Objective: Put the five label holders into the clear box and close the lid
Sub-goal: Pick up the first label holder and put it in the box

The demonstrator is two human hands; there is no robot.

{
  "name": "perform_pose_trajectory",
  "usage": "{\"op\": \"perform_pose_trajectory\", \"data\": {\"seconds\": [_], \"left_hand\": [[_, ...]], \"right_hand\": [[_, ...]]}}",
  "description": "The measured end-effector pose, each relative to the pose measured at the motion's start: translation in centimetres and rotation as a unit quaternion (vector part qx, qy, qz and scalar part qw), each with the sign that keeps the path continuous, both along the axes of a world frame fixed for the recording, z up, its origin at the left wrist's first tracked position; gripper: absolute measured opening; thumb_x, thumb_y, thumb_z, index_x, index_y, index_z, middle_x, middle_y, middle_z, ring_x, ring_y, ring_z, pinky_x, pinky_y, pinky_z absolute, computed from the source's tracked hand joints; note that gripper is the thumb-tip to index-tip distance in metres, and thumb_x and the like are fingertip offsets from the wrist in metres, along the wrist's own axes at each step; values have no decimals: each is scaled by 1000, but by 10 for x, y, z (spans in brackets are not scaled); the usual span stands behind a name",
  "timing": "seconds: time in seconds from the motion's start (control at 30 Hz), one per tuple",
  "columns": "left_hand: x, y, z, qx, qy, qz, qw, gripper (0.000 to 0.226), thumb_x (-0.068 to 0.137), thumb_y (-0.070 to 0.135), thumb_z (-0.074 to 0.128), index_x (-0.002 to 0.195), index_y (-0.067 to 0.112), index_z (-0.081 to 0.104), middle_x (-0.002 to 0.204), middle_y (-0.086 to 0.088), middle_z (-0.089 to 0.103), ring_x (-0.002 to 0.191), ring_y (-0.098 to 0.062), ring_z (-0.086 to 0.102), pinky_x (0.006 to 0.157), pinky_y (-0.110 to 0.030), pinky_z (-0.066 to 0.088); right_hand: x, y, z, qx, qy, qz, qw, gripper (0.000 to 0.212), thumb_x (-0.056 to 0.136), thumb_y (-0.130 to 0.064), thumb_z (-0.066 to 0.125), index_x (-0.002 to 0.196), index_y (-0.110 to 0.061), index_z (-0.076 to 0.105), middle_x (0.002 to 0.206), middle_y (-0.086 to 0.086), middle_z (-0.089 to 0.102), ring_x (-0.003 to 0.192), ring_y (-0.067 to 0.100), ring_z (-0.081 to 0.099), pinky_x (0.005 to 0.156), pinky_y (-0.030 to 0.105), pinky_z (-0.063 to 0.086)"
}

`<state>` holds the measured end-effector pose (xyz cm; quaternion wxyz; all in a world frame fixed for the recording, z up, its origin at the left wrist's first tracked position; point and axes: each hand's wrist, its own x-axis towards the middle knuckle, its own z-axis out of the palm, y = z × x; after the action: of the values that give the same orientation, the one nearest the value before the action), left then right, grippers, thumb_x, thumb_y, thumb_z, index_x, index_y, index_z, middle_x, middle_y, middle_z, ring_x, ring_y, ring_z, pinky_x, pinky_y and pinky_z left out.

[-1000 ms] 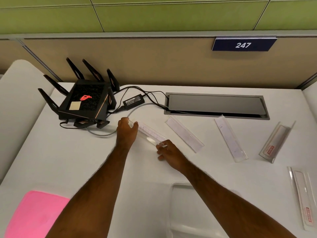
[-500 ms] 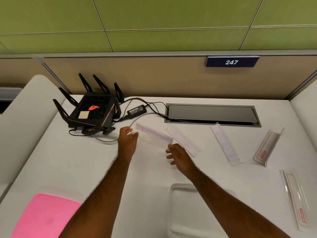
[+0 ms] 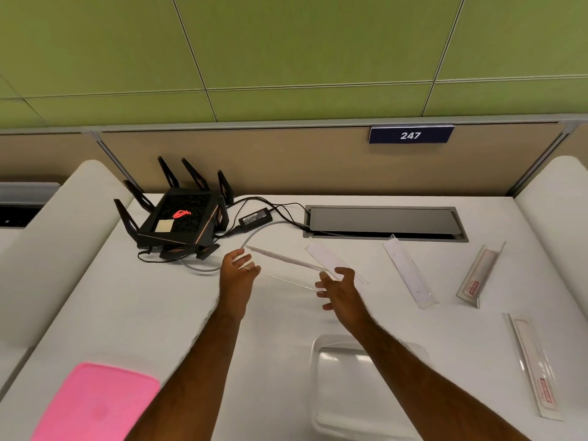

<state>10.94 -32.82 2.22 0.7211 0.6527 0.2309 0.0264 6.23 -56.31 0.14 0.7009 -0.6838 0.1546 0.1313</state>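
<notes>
Clear label holder (image 3: 283, 265) held above the desk (image 3: 127, 313), both hands pinching its ends: left (image 3: 237, 268), right (image 3: 339, 286)

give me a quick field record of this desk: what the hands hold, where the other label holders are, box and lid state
held: one label holder, lifted off the desk
left hand: grips its left end
right hand: grips its right end
holders on desk: four, one behind the right hand, three further right
clear box: open, near edge, no holders visible inside
pink lid: off, lying at near left
holders in box: none of five
</notes>
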Motion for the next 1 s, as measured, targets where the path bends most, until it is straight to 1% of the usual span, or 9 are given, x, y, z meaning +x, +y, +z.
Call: {"op": "perform_pose_trajectory", "data": {"seconds": [0.1,0.2,0.27,0.43,0.57,0.67,0.77,0.83,1.0], "left_hand": [[-10,5,-1,18,3,-32,999,60,83,-12,71,134,14,55,118,-7,70,103,-19,70,81,-25,57],[-15,5,-3,36,5,-63,997,61,82,-9,73,135,19,58,106,-1,69,95,-16,68,95,-34,56],[-18,5,-1,63,-1,-74,995,60,83,-5,73,133,25,61,103,0,68,96,-15,67,98,-36,55],[-27,5,10,118,-27,-108,987,66,82,2,79,136,33,58,119,1,66,111,-13,63,86,-24,55],[-34,4,19,158,-32,-160,974,78,73,29,90,141,36,52,126,11,61,115,-4,56,81,-15,49],[-39,2,25,175,-33,-178,968,82,71,44,89,142,36,50,125,18,57,115,-5,55,80,-13,47],[-43,-1,30,174,-42,-182,967,78,71,42,89,140,35,53,115,32,59,113,-5,60,78,-10,49],[-46,-3,33,174,-47,-184,966,77,70,38,91,138,34,55,111,33,61,110,-5,63,74,-9,53],[-53,-9,36,172,-53,-221,959,78,71,32,91,139,37,53,123,22,63,112,-5,62,77,-12,55]], "right_hand": [[-4,-3,7,25,14,-1,1000,49,99,-46,55,137,-27,30,107,5,70,93,22,69,70,34,56],[-8,-10,14,29,1,14,999,53,100,-44,53,144,-25,30,113,6,69,99,23,68,73,35,57],[-11,-15,18,20,-24,30,999,53,101,-42,52,146,-23,33,117,7,68,105,24,68,72,33,58],[-17,-29,24,18,-75,54,996,45,101,-33,57,143,-22,45,124,10,66,110,22,68,79,37,60],[-22,-41,26,27,-94,51,994,42,98,-30,62,139,-26,50,119,6,66,112,21,67,77,32,59],[-25,-50,27,33,-104,58,992,40,97,-24,65,135,-29,53,112,2,64,109,18,66,80,36,61],[-27,-60,28,40,-103,62,992,44,95,-21,67,136,-26,53,112,8,60,104,17,66,90,45,59],[-29,-67,30,45,-100,64,992,48,92,-21,69,137,-23,53,114,8,61,101,15,67,92,45,57],[-37,-87,33,1,-118,75,990,49,84,-11,79,128,-19,59,104,2,74,98,18,72,78,25,57]]}}
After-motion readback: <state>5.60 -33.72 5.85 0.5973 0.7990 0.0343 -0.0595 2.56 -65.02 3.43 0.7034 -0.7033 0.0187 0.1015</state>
